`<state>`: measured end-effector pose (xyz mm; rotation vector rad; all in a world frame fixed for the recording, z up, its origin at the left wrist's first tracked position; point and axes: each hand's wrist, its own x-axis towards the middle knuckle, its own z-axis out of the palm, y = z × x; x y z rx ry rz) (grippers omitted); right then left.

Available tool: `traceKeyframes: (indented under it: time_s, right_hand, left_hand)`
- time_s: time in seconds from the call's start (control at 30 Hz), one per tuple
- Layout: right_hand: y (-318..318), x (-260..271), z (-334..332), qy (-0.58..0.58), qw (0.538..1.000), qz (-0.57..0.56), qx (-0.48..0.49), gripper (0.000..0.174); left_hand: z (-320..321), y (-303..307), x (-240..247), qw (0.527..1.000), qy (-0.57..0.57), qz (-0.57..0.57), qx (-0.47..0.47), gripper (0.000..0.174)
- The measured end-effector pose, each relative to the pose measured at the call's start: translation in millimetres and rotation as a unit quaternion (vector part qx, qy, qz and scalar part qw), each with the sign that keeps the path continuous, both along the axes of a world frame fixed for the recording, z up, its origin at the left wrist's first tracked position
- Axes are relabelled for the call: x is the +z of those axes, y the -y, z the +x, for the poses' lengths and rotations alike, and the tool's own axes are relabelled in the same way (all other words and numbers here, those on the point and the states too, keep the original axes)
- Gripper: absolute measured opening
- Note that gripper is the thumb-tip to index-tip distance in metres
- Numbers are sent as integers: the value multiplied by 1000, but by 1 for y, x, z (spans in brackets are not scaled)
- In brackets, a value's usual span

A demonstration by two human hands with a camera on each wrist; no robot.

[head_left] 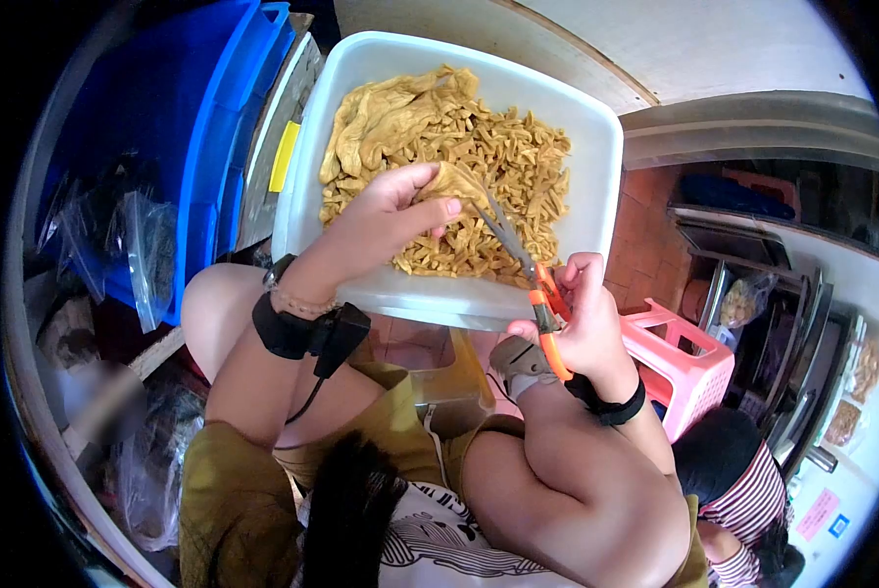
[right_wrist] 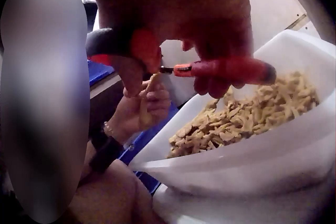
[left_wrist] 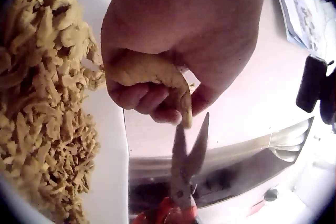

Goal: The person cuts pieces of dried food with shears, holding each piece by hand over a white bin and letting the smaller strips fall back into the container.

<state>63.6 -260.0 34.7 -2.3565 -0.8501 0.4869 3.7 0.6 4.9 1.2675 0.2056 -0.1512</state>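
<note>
Left hand (head_left: 390, 214) pinches a golden-brown piece (head_left: 453, 184), and right there at its edge are the parted blades of the scissors (head_left: 530, 267), gripped by their orange handles in the right hand (head_left: 594, 328)! Just below the left hand sits a white tub (head_left: 592, 186) of cut strips (head_left: 523, 147), broader sheets (head_left: 390, 110) heaped beyond that hand, while farther out a pink stool (head_left: 692, 367) stands right of the right hand and a blue bin (head_left: 206, 167) left of the left.

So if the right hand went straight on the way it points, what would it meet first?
With its scissors leading, probably the tan piece the left hand grips; whether the blades touch it is unclear.
</note>
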Motion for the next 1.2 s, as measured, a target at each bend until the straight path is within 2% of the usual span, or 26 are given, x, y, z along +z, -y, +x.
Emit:
traceKeyframes:
  time_s: [0.2,0.27,0.37,0.47,0.53,0.67,0.73,0.77,0.83,0.9,1.1,1.2]
  right_hand:
    - [-7,9,-1,6,998,-50,37,79]
    - [-8,12,-1,-9,998,-49,36,79]
    - [-11,13,-2,-21,998,-46,45,79]
    - [-11,8,-2,-44,998,-18,46,79]
    - [-11,8,-2,-7,998,8,55,80]
    - [-12,10,-4,-33,999,-19,25,80]
    - [-11,6,-5,-15,999,27,20,76]
    - [-10,6,-5,-15,999,27,20,76]
    - [-9,6,-5,36,999,-8,16,71]
    - [-11,6,-5,41,999,3,23,69]
    - [-9,1,-4,28,999,6,21,71]
    - [-14,4,-3,23,999,14,43,74]
  left_hand:
    - [-1,-2,3,998,15,-40,-43,16]
    - [-1,2,-12,996,50,6,-69,16]
    - [0,9,-4,994,55,28,-87,18]
    - [0,14,-5,994,65,7,-87,20]
    - [0,14,-5,995,49,-1,-88,21]
    - [0,12,-8,995,30,2,-95,24]
    - [0,12,-5,996,22,-30,-87,24]
    - [1,12,-3,995,15,-61,-78,25]
    - [1,8,-3,996,15,-66,-59,25]
    - [1,5,-1,997,15,-70,-38,25]
    - [-1,3,-3,998,19,-40,-55,25]
    - [-5,12,4,994,4,7,-110,25]
